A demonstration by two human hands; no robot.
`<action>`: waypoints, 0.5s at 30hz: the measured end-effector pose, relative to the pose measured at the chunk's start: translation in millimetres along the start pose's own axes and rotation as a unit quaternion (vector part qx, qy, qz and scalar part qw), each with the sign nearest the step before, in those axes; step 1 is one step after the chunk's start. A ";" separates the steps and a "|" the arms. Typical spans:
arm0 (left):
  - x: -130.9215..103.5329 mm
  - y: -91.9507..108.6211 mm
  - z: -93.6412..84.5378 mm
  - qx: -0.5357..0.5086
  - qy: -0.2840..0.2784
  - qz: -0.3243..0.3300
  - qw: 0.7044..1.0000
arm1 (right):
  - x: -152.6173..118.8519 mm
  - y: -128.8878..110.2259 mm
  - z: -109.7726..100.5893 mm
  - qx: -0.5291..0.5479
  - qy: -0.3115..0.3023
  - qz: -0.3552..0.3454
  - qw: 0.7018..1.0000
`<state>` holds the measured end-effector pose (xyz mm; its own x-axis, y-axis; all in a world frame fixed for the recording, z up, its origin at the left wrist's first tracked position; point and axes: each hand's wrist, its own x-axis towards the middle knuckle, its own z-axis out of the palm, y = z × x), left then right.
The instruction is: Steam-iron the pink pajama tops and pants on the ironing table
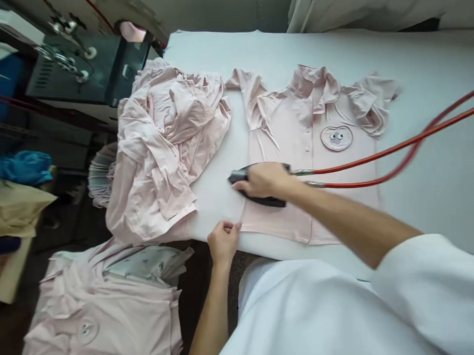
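A pale pink buttoned shirt with a collar and an animal-face patch lies front up on the white-covered table. My right hand is wrapped round the handle of a dark steam iron, which rests on the shirt's lower left part, its tip pointing left. Two red hoses run from the iron's back to the right. At the shirt's lower left corner, my left hand pinches the hem between thumb and fingers. Both of the shirt's sleeves are crumpled.
A heap of crumpled pink garments lies on the table left of the shirt. Below it, more pink garments are stacked at the lower left. A dark machine with metal valves stands behind, and blue cloth lies far left.
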<state>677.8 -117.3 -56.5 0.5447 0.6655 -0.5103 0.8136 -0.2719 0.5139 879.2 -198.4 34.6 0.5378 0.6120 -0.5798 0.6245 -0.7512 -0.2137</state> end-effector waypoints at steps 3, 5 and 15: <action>1.8 -3.4 -8.6 -0.041 -0.023 -0.031 0.998 | -15.3 -43.3 30.4 0.002 0.001 -0.071 0.997; 1.8 -6.6 -12.7 -0.044 -0.038 -0.036 0.998 | -57.3 -37.4 53.4 0.002 -0.002 -0.054 0.999; 14.7 -1.9 -10.2 -0.072 -0.092 -0.105 0.988 | -221.7 196.3 88.8 -0.012 0.073 0.404 0.912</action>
<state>682.2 -99.9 -58.0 0.4051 0.5556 -0.7261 0.8825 -0.0298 0.4694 832.3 -503.5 51.4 0.8964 -0.1104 -0.4293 0.0032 -0.9669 0.2552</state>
